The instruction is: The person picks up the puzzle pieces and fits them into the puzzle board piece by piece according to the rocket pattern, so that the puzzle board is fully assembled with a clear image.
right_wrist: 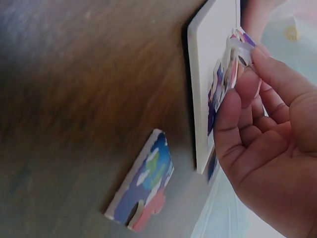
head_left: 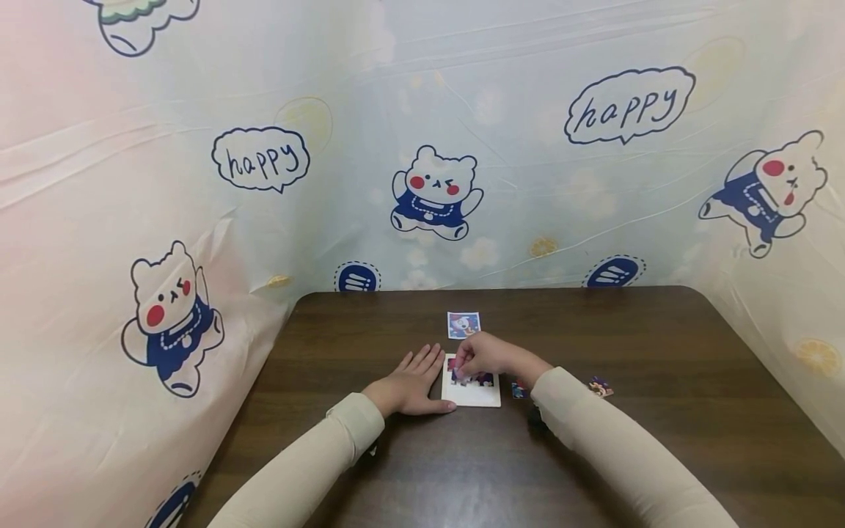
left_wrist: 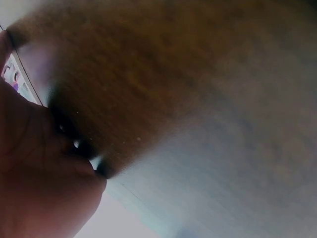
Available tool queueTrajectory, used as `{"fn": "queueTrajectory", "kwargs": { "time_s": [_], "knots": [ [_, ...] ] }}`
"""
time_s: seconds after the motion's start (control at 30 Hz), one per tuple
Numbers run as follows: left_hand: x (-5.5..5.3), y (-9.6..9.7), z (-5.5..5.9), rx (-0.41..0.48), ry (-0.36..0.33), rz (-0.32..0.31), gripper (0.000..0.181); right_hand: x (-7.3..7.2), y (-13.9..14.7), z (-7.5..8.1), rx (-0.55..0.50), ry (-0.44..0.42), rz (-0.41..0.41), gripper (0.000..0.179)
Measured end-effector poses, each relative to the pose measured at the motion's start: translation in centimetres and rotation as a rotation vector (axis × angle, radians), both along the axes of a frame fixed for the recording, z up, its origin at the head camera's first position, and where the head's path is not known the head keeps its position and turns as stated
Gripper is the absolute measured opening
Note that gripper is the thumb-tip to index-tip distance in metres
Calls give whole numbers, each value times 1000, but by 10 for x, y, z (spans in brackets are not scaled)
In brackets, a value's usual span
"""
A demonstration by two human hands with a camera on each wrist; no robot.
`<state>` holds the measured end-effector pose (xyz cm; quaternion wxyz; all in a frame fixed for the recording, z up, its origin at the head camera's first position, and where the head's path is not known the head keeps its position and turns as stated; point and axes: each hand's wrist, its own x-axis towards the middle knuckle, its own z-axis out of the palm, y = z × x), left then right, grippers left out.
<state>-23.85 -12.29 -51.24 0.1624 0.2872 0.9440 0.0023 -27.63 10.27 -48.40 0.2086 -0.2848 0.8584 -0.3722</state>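
A white puzzle tray [head_left: 475,398] lies on the table with several joined, colourful pieces [right_wrist: 218,91] in its upper part. My right hand [head_left: 487,353] is over the tray, and its thumb and fingertips pinch a small puzzle piece [right_wrist: 241,47], mostly covered by them. Flat on the table at the tray's left side rests my left hand [head_left: 411,386], fingers spread, thumb at the tray's lower left corner. Just right of the tray lies a loose puzzle piece [right_wrist: 146,181] in blue, green and pink, with a notch in one side.
Beyond the tray is a small square picture card [head_left: 463,325] with a white cartoon figure. More loose puzzle pieces [head_left: 601,386] lie farther right, past my right sleeve [head_left: 581,418]. A printed curtain [head_left: 515,183] encloses the brown table [head_left: 370,323] at the back and sides.
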Motion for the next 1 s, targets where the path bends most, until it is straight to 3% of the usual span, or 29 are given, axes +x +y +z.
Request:
{"fn": "queueTrajectory", "kwargs": {
  "time_s": [0.37, 0.43, 0.67, 0.83, 0.87, 0.9, 1.0],
  "knots": [
    [-3, -3, -9, 36, 2, -10, 117, 3, -10, -4, 52, 58, -24, 8],
    [-2, -2, -6, 36, -10, -3, 117, 4, -12, -4, 58, 68, -30, 8],
    [-4, -2, -9, 22, 14, -13, 116, 4, -15, -4, 67, 132, -31, 8],
    [4, 0, 7, 45, -19, 2, 116, 4, -15, -6, 69, 134, -37, 9],
    [2, 0, 4, 58, -15, -1, 116, 4, -15, -7, 67, 140, -36, 9],
    [5, 1, 10, 48, -20, 0, 116, 4, -16, -7, 63, 145, -36, 10],
    [6, 1, 12, 44, -14, -6, 115, 5, -17, -8, 56, 164, -38, 12]
  ]
}}
